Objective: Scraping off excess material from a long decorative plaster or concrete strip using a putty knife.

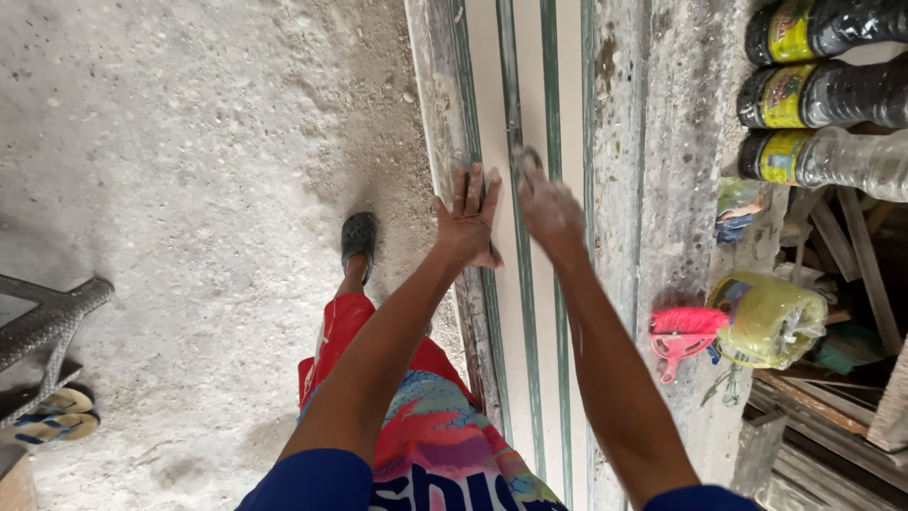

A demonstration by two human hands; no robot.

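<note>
A long pale moulding strip (534,95) with green stripes lies on a rough concrete ledge (662,170) and runs away from me. My left hand (468,218) lies flat on the strip's left edge with its fingers spread. My right hand (550,210) is dusty white and blurred, closed around a small grey tool or pad (526,163) that it presses on a green stripe. Both my forearms reach forward from blue sleeves.
Three plastic bottles (823,95) lie on their sides at the upper right. A pink brush (683,326) and a yellow bag (776,320) sit on the ledge near wooden scraps. My foot in a dark shoe (357,237) stands on the dusty floor; sandals (52,416) lie at the left.
</note>
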